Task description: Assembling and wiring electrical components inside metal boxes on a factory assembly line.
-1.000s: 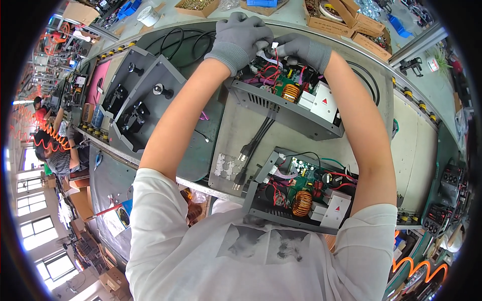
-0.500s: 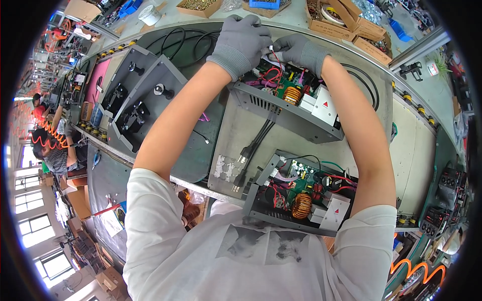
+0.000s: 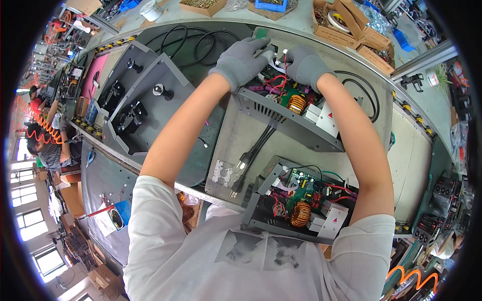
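Observation:
Both hands wear grey knit gloves and work at the far end of an open dark grey metal case [image 3: 296, 128]. Inside it are a green circuit board, a copper-wound coil [image 3: 296, 104] and a white block with a red triangle [image 3: 327, 120]. My left hand [image 3: 240, 62] is at the case's far left corner, fingers bent around something I cannot make out, beside a white cable [image 3: 274, 65]. Closed fingers of my right hand [image 3: 305, 64] pinch a red wire [image 3: 285, 67] with a small white plug at its upper end.
A second open case [image 3: 281, 227] with a similar board sits close to my body. Grey metal covers [image 3: 165, 113] with black fittings lie at left. Black power cords [image 3: 253, 155] run between the cases. Cardboard boxes [image 3: 346, 22] of parts stand beyond. Other people work at far left.
My hands have moved slightly apart and a little lower in view. The red wire now shows standing upright between them, and the white cable has come into sight.

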Demonstrator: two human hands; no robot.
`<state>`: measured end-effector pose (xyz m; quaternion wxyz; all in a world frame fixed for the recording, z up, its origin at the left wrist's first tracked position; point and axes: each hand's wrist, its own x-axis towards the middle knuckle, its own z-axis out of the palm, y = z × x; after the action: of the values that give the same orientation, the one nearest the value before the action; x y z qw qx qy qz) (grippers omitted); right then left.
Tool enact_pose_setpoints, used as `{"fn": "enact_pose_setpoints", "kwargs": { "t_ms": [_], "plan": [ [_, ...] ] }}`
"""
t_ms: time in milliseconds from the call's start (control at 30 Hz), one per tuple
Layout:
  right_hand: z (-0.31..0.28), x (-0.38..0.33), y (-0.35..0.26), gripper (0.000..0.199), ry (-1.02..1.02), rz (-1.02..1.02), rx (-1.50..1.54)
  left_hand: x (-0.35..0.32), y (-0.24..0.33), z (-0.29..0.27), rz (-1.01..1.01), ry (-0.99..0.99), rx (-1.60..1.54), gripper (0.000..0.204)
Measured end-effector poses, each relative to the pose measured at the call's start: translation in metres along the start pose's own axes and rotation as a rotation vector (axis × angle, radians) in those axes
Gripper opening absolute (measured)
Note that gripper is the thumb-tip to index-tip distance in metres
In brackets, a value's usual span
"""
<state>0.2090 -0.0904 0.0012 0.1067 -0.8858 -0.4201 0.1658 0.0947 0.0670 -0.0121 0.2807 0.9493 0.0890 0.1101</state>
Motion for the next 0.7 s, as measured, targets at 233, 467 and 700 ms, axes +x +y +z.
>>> {"fn": "enact_pose_setpoints", "kwargs": {
  "t_ms": [233,467,700],
  "plan": [
    [0.004,-0.001,-0.008,0.019,0.076,-0.01,-0.039,0.002,0.001,-0.005,-0.013,-0.059,0.005,0.048],
    [0.004,0.009,0.0,0.025,0.001,0.019,0.015,0.002,0.002,-0.008,-0.063,-0.101,-0.035,0.05],
    [0.012,0.012,0.011,0.027,0.047,-0.08,-0.031,0.002,0.0,-0.006,-0.008,-0.111,-0.062,0.047]
  ]
}}
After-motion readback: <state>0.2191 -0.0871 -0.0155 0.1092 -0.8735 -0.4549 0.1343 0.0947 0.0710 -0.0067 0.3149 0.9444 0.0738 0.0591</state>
